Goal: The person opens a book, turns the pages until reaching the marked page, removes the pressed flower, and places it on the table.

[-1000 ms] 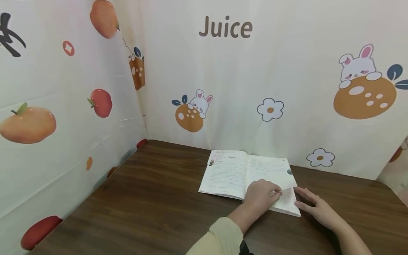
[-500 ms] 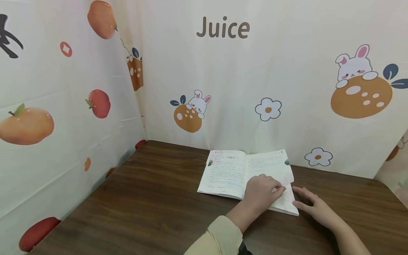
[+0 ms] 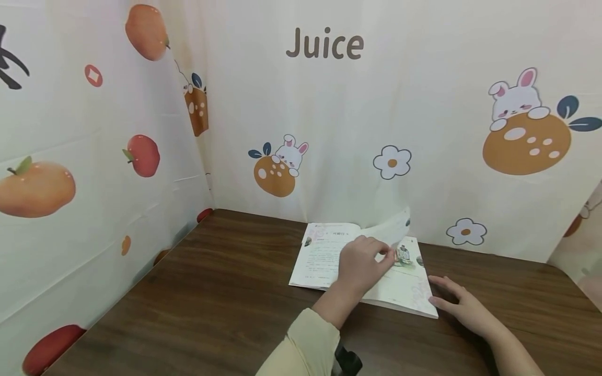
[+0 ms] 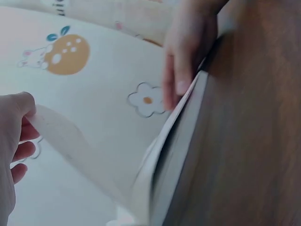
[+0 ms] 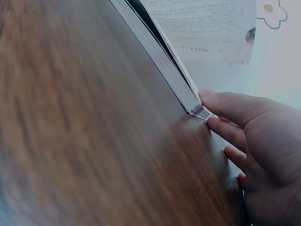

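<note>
An open paperback book [image 3: 404, 292] lies on the dark wooden table, text on its left page and a small coloured picture on the newly exposed right page. My left hand [image 3: 362, 263] pinches a single page [image 3: 388, 225] between thumb and fingers, holding it raised and bent toward the left. The left wrist view shows this lifted page [image 4: 80, 155] stretching from the fingertips down to the book. At the book's lower right, my right hand [image 3: 465, 308] rests with fingers loosely extended. Its thumb and fingertips touch the book's corner in the right wrist view, where the right hand [image 5: 268, 141] fills the right side.
The wooden table [image 3: 226, 292] reaches back to a pale printed curtain [image 3: 338, 115] with fruit, rabbits and flowers, close behind the book. A second curtain [image 3: 108, 209] runs along the table's left side.
My left hand has lifted the right-hand page and carried it up and leftward, uncovering the illustrated page beneath. My right hand has stayed at the book's right edge.
</note>
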A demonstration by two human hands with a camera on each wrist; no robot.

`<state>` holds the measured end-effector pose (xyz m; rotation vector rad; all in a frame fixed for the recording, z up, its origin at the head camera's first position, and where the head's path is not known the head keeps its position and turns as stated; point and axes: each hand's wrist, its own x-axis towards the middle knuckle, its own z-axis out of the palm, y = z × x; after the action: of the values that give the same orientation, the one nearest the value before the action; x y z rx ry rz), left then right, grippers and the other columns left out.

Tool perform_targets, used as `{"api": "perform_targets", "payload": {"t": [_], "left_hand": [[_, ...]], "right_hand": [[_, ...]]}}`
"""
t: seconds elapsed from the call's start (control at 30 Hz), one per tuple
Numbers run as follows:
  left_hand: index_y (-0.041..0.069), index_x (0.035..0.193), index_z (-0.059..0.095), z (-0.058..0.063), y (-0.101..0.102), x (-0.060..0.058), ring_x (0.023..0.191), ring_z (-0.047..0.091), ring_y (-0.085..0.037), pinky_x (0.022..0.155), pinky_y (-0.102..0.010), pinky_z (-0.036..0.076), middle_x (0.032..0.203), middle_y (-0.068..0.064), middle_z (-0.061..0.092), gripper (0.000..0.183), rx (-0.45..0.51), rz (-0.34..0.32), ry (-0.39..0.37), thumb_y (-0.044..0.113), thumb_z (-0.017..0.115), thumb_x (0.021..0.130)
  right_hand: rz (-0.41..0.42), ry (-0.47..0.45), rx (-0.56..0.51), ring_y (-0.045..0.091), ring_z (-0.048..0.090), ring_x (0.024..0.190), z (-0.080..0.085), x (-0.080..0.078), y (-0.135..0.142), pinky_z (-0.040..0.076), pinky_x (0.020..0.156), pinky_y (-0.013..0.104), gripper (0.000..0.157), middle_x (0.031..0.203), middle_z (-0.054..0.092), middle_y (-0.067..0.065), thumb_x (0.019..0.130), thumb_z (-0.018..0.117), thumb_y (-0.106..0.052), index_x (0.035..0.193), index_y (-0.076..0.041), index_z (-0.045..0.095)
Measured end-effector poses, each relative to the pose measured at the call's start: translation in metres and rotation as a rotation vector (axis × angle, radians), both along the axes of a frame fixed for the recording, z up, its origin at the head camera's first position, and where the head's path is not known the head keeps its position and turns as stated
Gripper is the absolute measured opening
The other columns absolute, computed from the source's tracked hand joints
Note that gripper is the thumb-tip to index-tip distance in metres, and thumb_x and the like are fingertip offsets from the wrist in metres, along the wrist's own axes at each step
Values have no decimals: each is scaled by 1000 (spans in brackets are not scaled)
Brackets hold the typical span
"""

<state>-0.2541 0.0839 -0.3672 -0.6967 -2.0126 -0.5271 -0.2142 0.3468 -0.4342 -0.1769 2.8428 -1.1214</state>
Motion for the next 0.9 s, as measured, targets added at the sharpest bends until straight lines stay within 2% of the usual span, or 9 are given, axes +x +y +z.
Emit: {"api": "perform_targets", "payload": {"t": [0.17, 0.3, 0.47, 0.73, 0.8, 0.9], "left_hand": [[21, 71, 72, 4, -23, -9, 58, 52, -3, 49, -12, 36, 67, 13, 64, 8, 24, -14, 4, 26, 68, 77], [19, 71, 71, 5, -41, -20, 60, 53, -4, 51, -12, 38, 67, 11, 64, 10, 50, -56, -41, 24, 67, 78], [16, 74, 70, 6, -63, -30, 64, 54, -4, 53, -11, 37, 69, 9, 62, 8, 113, -174, -196, 21, 67, 80], [11, 77, 70, 8, -94, -39, 67, 53, -9, 60, -19, 44, 70, 6, 59, 7, 169, -391, -424, 15, 68, 82], [10, 78, 70, 8, -103, -41, 68, 52, -10, 61, -22, 45, 71, 6, 59, 7, 207, -424, -483, 14, 68, 83], [10, 77, 70, 8, -115, -44, 68, 52, -11, 63, -25, 46, 71, 5, 60, 8, 255, -434, -603, 15, 67, 84]], "right_hand": [[-6, -10, 2, 57, 10, 128, -1, -1, -1, 16, 87, 74, 66, 143, 15, 37, 87, 62, -36, 139, -4, 36], [-10, -14, 2, 57, 9, 128, -1, -1, 0, 16, 87, 75, 66, 143, 15, 36, 87, 61, -37, 139, -4, 36], [-12, -20, 2, 57, 9, 128, -2, -1, -1, 16, 87, 75, 66, 143, 16, 36, 88, 61, -37, 139, -4, 36], [-18, -29, 9, 57, 10, 127, -2, -2, -1, 16, 86, 75, 67, 143, 14, 36, 87, 60, -39, 139, -5, 36], [-19, -31, 13, 58, 10, 127, -1, -2, -1, 16, 86, 75, 67, 143, 14, 37, 88, 60, -39, 139, -5, 36], [-21, -36, 21, 58, 10, 126, -1, -2, 0, 17, 86, 75, 67, 143, 13, 37, 88, 60, -40, 139, -4, 35]]}}
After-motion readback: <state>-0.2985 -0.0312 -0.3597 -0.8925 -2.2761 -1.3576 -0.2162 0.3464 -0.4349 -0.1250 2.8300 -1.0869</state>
